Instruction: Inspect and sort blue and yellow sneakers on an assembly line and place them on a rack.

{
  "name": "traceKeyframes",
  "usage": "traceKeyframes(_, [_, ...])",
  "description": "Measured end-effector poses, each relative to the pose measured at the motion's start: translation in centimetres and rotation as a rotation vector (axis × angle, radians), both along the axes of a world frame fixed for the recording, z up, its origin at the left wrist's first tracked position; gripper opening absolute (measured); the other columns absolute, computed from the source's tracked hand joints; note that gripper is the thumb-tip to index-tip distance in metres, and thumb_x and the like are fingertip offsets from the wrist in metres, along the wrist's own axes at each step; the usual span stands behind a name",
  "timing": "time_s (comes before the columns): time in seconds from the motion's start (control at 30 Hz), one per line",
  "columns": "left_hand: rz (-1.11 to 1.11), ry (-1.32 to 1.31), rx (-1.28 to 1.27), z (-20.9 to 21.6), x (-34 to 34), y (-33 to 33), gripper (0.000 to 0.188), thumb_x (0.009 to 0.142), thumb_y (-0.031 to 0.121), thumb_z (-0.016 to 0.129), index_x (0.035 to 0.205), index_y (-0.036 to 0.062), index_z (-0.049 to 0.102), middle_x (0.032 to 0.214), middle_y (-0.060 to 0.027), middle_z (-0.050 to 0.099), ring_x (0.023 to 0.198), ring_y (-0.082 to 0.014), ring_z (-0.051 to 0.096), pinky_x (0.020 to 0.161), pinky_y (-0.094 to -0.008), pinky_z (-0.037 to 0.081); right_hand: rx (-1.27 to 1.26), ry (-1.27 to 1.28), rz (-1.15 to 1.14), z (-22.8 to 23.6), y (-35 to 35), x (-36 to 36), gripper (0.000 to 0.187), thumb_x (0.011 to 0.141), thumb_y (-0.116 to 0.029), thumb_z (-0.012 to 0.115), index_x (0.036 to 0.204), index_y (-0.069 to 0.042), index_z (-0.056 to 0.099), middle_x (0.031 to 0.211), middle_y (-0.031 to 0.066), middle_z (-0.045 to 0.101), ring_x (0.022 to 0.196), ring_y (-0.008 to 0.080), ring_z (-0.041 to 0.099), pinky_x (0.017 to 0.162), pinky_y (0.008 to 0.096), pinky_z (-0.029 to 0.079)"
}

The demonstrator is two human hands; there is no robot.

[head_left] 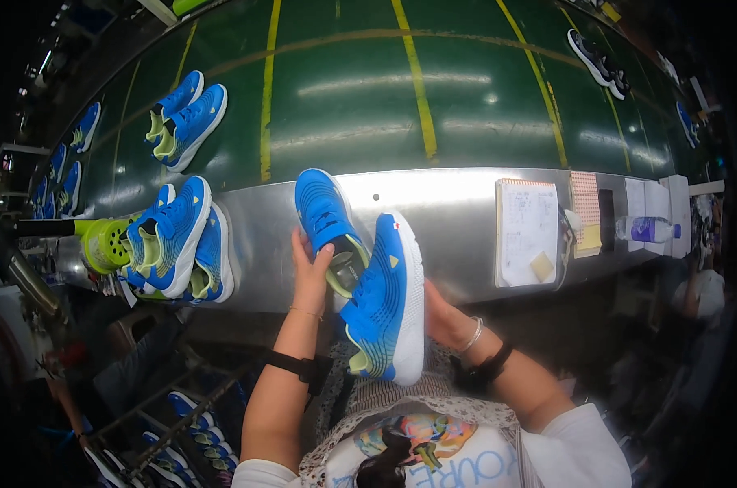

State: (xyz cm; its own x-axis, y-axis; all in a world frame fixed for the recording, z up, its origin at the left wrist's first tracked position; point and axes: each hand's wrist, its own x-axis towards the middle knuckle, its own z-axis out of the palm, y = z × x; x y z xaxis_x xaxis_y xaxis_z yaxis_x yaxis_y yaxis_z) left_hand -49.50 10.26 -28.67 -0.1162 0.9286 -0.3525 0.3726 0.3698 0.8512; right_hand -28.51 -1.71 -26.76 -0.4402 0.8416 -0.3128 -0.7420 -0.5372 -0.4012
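My left hand [310, 272] grips a blue sneaker [321, 207] by its side near the opening, thumb at the collar; its pale green lining and grey insole show. A second blue sneaker [385, 293] is tilted on its side in front of me, heel toward my body. Its white sole faces my right hand [443, 315], which holds it from that side, the fingers mostly hidden behind the sole. The two sneakers overlap, toes pointing away from me, over the near edge of a metal ledge [446, 195].
Several blue sneakers [177, 236] are piled at the left by a lime-green clog [106, 246]. Another blue pair [185, 122] sits on the green belt [344, 106], dark shoes [598, 63] farther right. A notebook [527, 232] and bottle [647, 229] lie right; a shoe rack [206, 390] stands lower left.
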Motion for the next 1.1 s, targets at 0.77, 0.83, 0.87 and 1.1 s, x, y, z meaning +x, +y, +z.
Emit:
traceKeyframes(0.77, [-0.413,-0.056,-0.084,0.7,-4.3,1.3,0.055,0.086,0.029,0.053,0.131,0.0033,0.033,0.123,-0.0146,0.045,0.108,-0.0209,0.046,0.092,-0.03,0.034,0.041,-1.15,-0.007,-0.5,4.6,3.7,0.071,0.083,-0.03,0.058,0.137,-0.004,0.019,0.127,0.0199,0.04,0.115,0.0244,0.043,0.095,0.0319,0.034])
traceKeyframes(0.83, [-0.452,-0.124,-0.108,0.1,-4.4,1.0,0.055,0.087,0.03,0.051,0.131,0.0025,0.033,0.124,-0.0133,0.045,0.109,-0.0203,0.046,0.091,-0.0296,0.036,0.113,-1.155,-0.001,-0.3,4.8,3.4,0.067,0.086,-0.028,0.055,0.137,-0.005,0.018,0.128,0.0187,0.039,0.116,0.0232,0.041,0.096,0.0306,0.033])
traceKeyframes(0.87, [-0.499,-0.199,-0.135,0.3,-4.0,1.0,0.055,0.088,0.031,0.049,0.131,0.0017,0.032,0.125,-0.0121,0.044,0.11,-0.0196,0.046,0.09,-0.0292,0.037,0.115,-1.151,0.003,-0.3,4.8,3.4,0.067,0.086,-0.028,0.055,0.137,-0.005,0.018,0.128,0.0187,0.039,0.116,0.0232,0.041,0.096,0.0306,0.033])
traceKeyframes(1.1, [0.012,-1.346,-0.532,3.2,-2.5,0.1,0.056,0.091,0.048,0.029,0.127,0.0046,0.037,0.12,-0.0137,0.05,0.104,-0.0261,0.054,0.087,-0.0371,0.045,-0.196,-0.018,-0.286,1.5,5.0,3.1,0.059,0.09,-0.051,0.03,0.129,-0.007,0.036,0.126,0.0124,0.045,0.109,0.0262,0.05,0.092,0.0377,0.042])
